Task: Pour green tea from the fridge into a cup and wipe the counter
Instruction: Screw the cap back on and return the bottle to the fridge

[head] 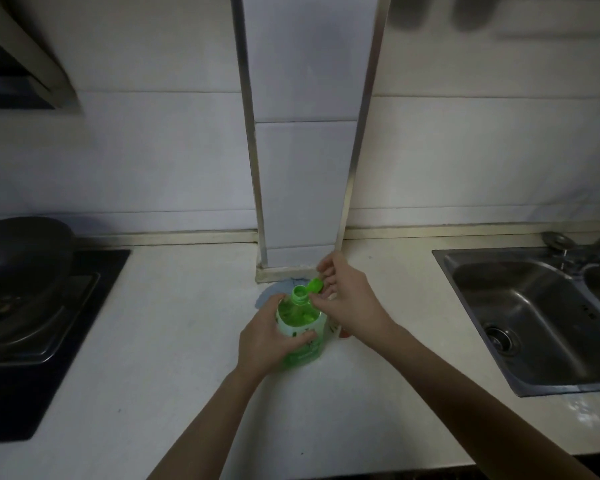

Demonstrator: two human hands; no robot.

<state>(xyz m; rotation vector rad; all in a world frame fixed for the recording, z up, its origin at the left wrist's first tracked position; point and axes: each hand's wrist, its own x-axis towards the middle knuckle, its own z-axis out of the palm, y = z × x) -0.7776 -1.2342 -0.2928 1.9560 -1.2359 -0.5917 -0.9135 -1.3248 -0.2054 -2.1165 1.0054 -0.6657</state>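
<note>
My left hand [271, 336] gripped the uncapped green plastic tea bottle [302, 336]; right fingers [321, 270] pinched its green cap [315, 285]. Tilting carelessly risked spills.

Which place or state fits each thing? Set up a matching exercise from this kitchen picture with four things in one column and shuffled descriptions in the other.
Things:
1. bottle
2. cap
3. pan
4. sink

Descriptions:
A. on the stove, far left
B. off the neck, held in the fingers of the right hand
C. set into the counter, far right
D. upright and open, gripped by the left hand

Pairs: 1-D, 2-B, 3-A, 4-C
</note>
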